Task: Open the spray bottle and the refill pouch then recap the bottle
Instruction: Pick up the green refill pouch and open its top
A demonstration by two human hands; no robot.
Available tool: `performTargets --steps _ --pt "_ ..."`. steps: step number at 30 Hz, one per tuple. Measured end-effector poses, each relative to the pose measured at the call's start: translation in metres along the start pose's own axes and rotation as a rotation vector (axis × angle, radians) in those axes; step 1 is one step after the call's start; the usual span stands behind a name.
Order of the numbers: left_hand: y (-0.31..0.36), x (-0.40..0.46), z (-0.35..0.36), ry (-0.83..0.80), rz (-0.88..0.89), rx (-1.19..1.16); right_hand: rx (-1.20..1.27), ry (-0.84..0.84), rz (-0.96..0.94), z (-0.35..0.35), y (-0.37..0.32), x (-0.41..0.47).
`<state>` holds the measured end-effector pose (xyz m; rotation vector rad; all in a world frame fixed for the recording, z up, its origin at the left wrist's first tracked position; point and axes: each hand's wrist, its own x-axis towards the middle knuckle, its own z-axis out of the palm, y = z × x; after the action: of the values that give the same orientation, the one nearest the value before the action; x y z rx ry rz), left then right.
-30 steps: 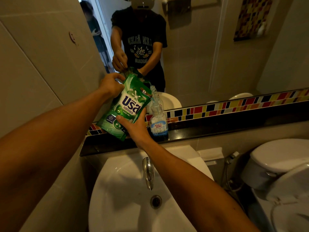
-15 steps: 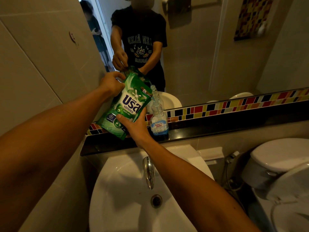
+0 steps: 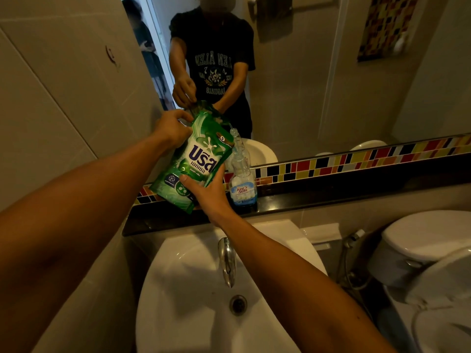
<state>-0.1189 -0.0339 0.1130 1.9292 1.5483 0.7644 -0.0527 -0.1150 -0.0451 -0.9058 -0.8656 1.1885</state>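
Observation:
I hold a green refill pouch (image 3: 196,159) tilted over the black ledge, its top leaning right toward the bottle. My left hand (image 3: 171,128) pinches the pouch's upper left corner. My right hand (image 3: 207,191) grips its lower right side from below. Just right of the pouch stands a clear bottle (image 3: 242,182) with a blue-and-white label, upright on the ledge (image 3: 331,197); its neck shows no spray head. Whether the pouch's top is torn open I cannot tell.
A white washbasin (image 3: 193,289) with a chrome tap (image 3: 227,263) lies below the ledge. A mirror fills the wall behind, edged by a coloured tile strip (image 3: 356,159). A white toilet (image 3: 428,250) and a hose sprayer (image 3: 353,238) stand at the right. A tiled wall closes the left.
The pouch has shifted slightly up and to the right, nearer the bottle's neck. Both hands keep their grip. The bottle has not moved.

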Motion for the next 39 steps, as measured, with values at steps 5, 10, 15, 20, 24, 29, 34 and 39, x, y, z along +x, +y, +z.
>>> performTargets --steps 5,10,15,20,24,29,34,39 --pt "-0.008 0.003 0.005 0.014 -0.008 -0.015 -0.043 0.027 -0.002 -0.003 0.005 0.001" --pt "-0.021 0.003 0.018 0.052 -0.046 -0.056 -0.069 0.03 -0.02 -0.012 0.011 0.0" --pt "-0.038 0.001 0.034 0.098 -0.081 -0.116 -0.109 0.044 0.015 -0.026 0.015 -0.002" --pt "-0.069 -0.004 0.052 0.15 -0.151 -0.252 -0.157 0.12 0.106 -0.043 0.025 0.002" --pt "-0.085 -0.019 0.071 0.186 -0.174 -0.412 -0.252 0.154 0.161 -0.059 0.034 0.006" --pt "-0.112 -0.03 0.091 0.2 -0.216 -0.652 -0.369 0.185 0.119 -0.071 0.036 0.01" --pt "-0.129 -0.039 0.096 0.233 -0.229 -0.892 -0.525 0.205 0.052 -0.074 0.036 0.021" --pt "-0.151 -0.046 0.076 0.298 -0.248 -0.99 -0.589 0.172 -0.041 -0.053 0.041 0.04"
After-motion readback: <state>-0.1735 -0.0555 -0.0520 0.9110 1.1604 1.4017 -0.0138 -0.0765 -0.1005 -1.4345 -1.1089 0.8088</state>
